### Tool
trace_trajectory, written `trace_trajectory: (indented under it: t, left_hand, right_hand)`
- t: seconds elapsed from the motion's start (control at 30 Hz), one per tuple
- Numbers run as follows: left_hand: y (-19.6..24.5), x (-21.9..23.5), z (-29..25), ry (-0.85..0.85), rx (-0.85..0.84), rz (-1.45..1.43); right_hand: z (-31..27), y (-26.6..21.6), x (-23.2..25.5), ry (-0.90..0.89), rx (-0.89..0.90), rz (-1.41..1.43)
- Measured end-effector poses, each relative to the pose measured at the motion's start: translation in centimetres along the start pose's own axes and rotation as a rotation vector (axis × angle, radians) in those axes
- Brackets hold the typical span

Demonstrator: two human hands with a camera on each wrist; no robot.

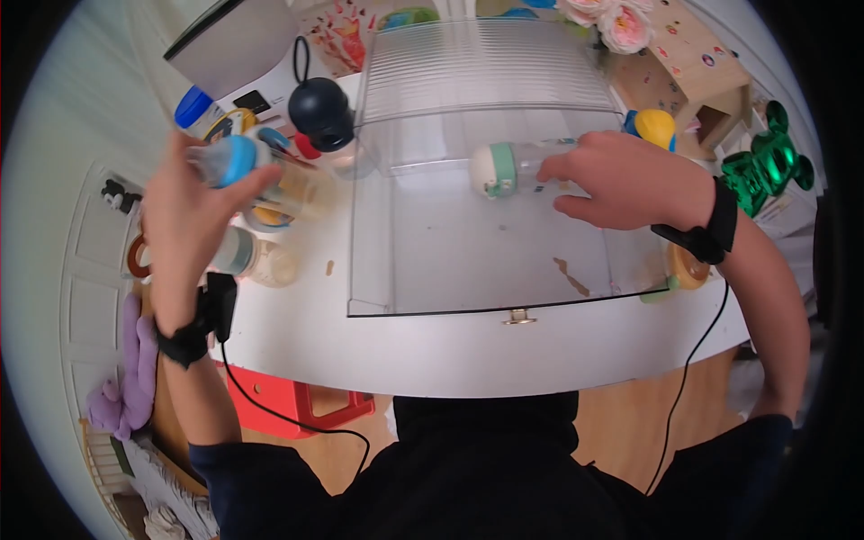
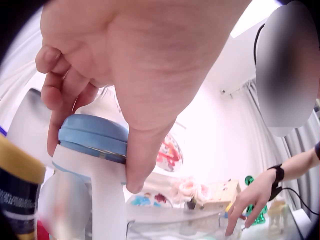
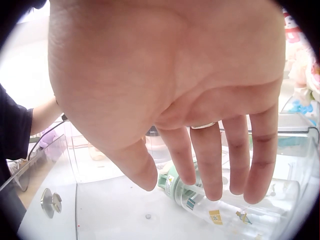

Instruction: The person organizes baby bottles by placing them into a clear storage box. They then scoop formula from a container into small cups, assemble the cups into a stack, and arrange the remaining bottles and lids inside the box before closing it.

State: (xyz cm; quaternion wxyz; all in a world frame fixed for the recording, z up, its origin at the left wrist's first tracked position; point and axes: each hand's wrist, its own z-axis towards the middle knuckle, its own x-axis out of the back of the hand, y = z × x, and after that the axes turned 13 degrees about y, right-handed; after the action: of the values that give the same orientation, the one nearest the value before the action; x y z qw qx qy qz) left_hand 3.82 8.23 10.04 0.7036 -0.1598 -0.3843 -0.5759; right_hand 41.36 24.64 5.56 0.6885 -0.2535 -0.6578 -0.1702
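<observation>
My left hand (image 1: 184, 211) grips a baby bottle around its blue collar (image 2: 95, 132), thumb on one side and fingers on the other. The bottle has a clear cap, and in the head view it is raised at the table's left side. A clear drinking bottle (image 3: 235, 212) with a mint-green lid (image 1: 501, 171) lies on its side within a clear plastic box (image 1: 441, 261). My right hand (image 1: 634, 180) hangs over this bottle, palm down, with fingers extended and spread near its clear body. Part of the bottle is hidden behind that hand.
Left of the box stand a dark round-topped bottle (image 1: 319, 108), a jar with a grey-blue lid (image 1: 236, 250) and a blue-capped container (image 1: 192, 106). The box's ribbed clear lid (image 1: 486, 67) stands raised behind. A shiny green bear figure (image 1: 769, 171) and pink flowers (image 1: 625, 27) are at right.
</observation>
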Motion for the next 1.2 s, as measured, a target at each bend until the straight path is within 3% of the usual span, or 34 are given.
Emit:
trace_trajectory:
  t: [0.07, 0.1, 0.17, 0.27, 0.3, 0.33, 0.37, 0.4, 0.53, 0.7, 0.8, 0.87, 1.0, 1.1, 1.2]
  left_hand:
    - [0.7, 1.7, 0.4, 0.081, 0.024, -0.027]
    - [0.6, 2.1, 0.4, 0.134, -0.046, -0.205]
    - [3.3, 3.4, 0.0, 0.138, 0.019, -0.424]
    - [6.9, 2.7, -0.3, -0.093, -0.027, -0.695]
    - [8.2, 2.1, -0.4, -0.173, 0.027, -0.674]
    - [8.7, 0.6, -0.4, -0.165, -0.079, -0.692]
    - [9.4, -0.7, -0.3, -0.233, -0.074, -0.624]
    - [10.2, -2.1, -0.5, -0.184, -0.159, -0.609]
    - [10.6, -6.8, -1.7, -0.433, -0.050, -0.715]
    - [12.6, -7.5, -2.6, -0.624, -0.055, -0.731]
    - [13.1, -8.3, -3.4, -0.582, -0.238, -0.761]
    - [13.8, -7.8, -3.2, -0.616, -0.220, -0.734]
    - [13.5, -7.8, -3.6, -0.616, -0.272, -0.825]
    - [13.4, -6.6, -2.5, -0.815, -0.157, -0.856]
    - [13.2, -6.0, -1.2, -0.863, -0.225, -0.785]
  right_hand:
    - [0.1, 0.0, 0.0, -0.010, -0.025, 0.010]
    - [0.3, -0.1, 0.3, -0.042, -0.068, 0.055]
    - [0.6, -0.4, 0.8, -0.105, -0.148, 0.142]
    - [0.7, -0.5, 1.3, -0.115, -0.187, 0.204]
    - [0.8, -0.4, 1.3, -0.111, -0.209, 0.243]
    - [0.8, -0.3, 1.2, -0.106, -0.232, 0.283]
    - [0.8, -0.3, 1.3, -0.100, -0.255, 0.324]
    - [0.7, -0.5, 1.6, -0.109, -0.266, 0.335]
    - [0.6, -0.9, 1.2, -0.052, -0.234, 0.346]
    - [0.3, -0.9, 1.1, -0.037, -0.217, 0.378]
    - [0.3, -0.7, 1.4, -0.091, -0.215, 0.375]
    - [0.4, -0.2, 0.4, -0.056, -0.129, 0.390]
    - [0.0, 0.1, 0.3, -0.081, -0.177, 0.452]
    - [0.0, 0.1, 0.2, -0.079, -0.150, 0.441]
    - [0.3, 0.6, -0.5, -0.063, -0.109, 0.435]
